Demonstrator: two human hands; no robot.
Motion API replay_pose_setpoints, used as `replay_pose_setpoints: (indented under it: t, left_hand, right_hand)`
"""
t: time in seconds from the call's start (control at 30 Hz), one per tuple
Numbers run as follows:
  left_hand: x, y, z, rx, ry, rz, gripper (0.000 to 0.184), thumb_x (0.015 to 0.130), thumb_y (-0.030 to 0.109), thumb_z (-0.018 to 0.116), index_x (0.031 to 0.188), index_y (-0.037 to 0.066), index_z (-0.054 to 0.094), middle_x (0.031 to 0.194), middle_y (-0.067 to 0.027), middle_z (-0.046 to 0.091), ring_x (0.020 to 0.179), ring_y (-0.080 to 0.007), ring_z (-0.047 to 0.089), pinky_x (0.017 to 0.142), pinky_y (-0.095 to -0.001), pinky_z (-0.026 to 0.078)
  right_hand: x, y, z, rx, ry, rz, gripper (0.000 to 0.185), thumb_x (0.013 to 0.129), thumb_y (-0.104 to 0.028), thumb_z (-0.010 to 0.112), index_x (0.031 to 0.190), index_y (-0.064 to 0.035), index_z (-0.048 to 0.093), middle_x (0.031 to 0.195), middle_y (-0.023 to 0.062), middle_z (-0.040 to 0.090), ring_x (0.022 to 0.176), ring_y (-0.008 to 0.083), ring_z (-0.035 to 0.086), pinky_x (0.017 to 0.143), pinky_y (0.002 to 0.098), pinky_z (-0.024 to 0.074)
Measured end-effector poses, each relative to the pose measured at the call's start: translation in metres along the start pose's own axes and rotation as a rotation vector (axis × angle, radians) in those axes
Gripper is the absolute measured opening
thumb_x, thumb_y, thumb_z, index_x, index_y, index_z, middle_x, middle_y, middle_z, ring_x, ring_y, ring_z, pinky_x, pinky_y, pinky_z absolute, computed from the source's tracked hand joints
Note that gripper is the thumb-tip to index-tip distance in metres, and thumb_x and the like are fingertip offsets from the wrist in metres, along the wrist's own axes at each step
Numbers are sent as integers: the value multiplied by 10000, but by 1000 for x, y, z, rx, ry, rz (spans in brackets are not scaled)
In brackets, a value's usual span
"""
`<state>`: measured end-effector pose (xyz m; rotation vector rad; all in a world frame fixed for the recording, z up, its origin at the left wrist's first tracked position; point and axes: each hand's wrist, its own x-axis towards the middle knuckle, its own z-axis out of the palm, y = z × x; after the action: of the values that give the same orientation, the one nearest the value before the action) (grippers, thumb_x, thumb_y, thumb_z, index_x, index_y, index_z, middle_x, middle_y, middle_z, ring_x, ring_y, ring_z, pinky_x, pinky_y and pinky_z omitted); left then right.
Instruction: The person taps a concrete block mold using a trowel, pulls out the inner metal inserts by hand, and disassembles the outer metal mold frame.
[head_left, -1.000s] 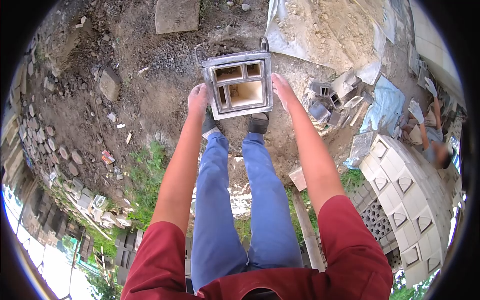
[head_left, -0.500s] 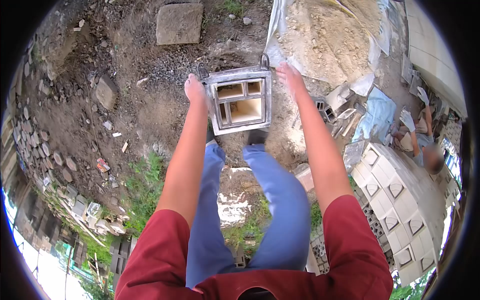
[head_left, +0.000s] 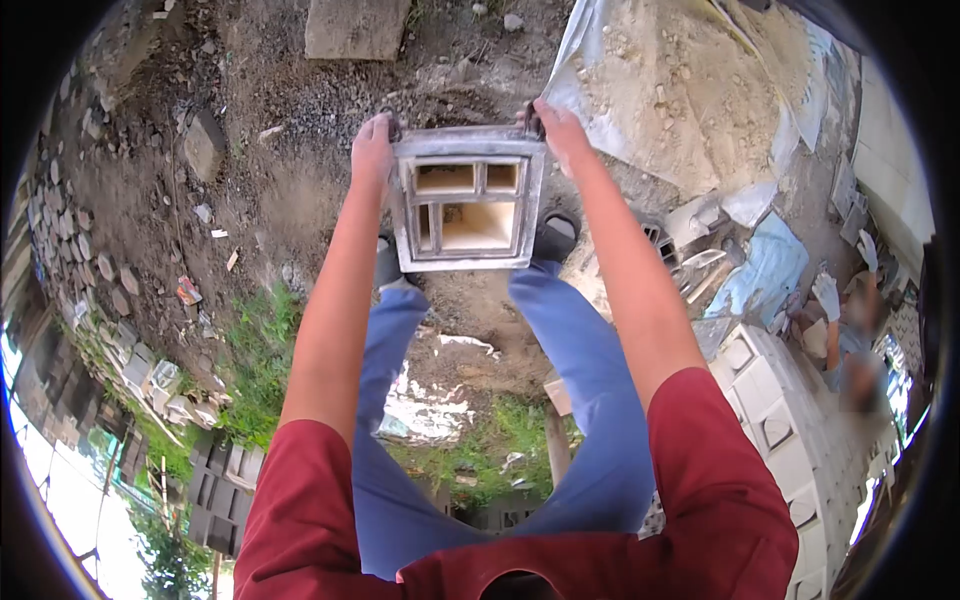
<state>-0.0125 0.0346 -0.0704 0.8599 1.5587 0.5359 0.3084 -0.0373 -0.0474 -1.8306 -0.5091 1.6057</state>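
A square metal block mould (head_left: 468, 148) stands on the dirt between my feet. Inner bars split it into several openings, and the inside looks pale. My left hand (head_left: 373, 150) is closed round the loop handle (head_left: 393, 126) at its far left corner. At the far right corner, the fingers of my right hand (head_left: 560, 132) wrap the other loop handle (head_left: 534, 120). Both handles are partly hidden by my fingers.
Sand (head_left: 680, 90) lies heaped on a white sheet (head_left: 590, 50) at the far right. Nearby are a blue cloth (head_left: 765, 262), broken blocks (head_left: 695, 222) and stacked pale blocks (head_left: 765, 400). A gloved co-worker's hand (head_left: 826, 297) shows at right. A flat slab (head_left: 355, 28) lies ahead.
My right hand, spread beside the mould before, has closed on its handle. My left hand has gripped the other one. My feet stand wider apart, one on either side of the mould.
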Motion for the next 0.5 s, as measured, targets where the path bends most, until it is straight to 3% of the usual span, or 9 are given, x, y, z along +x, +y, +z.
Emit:
replay_pose_setpoints:
  t: [0.1, 0.23, 0.33, 0.5]
  left_hand:
    - [29, -37, 4, 69, 58, 126, 455, 1082, 384, 431, 1183, 18, 683, 1067, -49, 714, 979, -157, 628, 929, -317, 466]
    - [-12, 18, 25, 170, 191, 63, 549, 1085, 442, 405, 1139, -27, 684, 1064, -88, 709, 982, -189, 619, 951, -326, 451]
    - [-14, 16, 30, 17, 268, 130, 608, 1084, 491, 373, 1097, -25, 694, 939, -92, 714, 860, -196, 625, 860, -346, 483]
    - [-16, 18, 29, 71, 312, 50, 673, 1075, 538, 351, 1130, -46, 683, 953, -97, 710, 867, -203, 608, 876, -360, 471]
  right_hand:
    - [11, 7, -2, 119, -19, -43, 389, 1077, -327, 489, 1171, 23, 631, 1000, 85, 735, 896, 181, 704, 865, 320, 535]
    - [18, 14, -5, 233, -109, -41, 375, 1095, -276, 429, 1124, 44, 623, 993, 127, 728, 887, 205, 711, 847, 336, 560]
    - [13, 9, -5, 261, -160, -53, 363, 1102, -234, 387, 1112, 51, 612, 997, 152, 723, 878, 221, 716, 847, 345, 571]
    - [11, 5, -12, 258, -204, -31, 382, 1103, -271, 399, 1165, 44, 606, 1044, 148, 721, 919, 231, 715, 874, 359, 573]
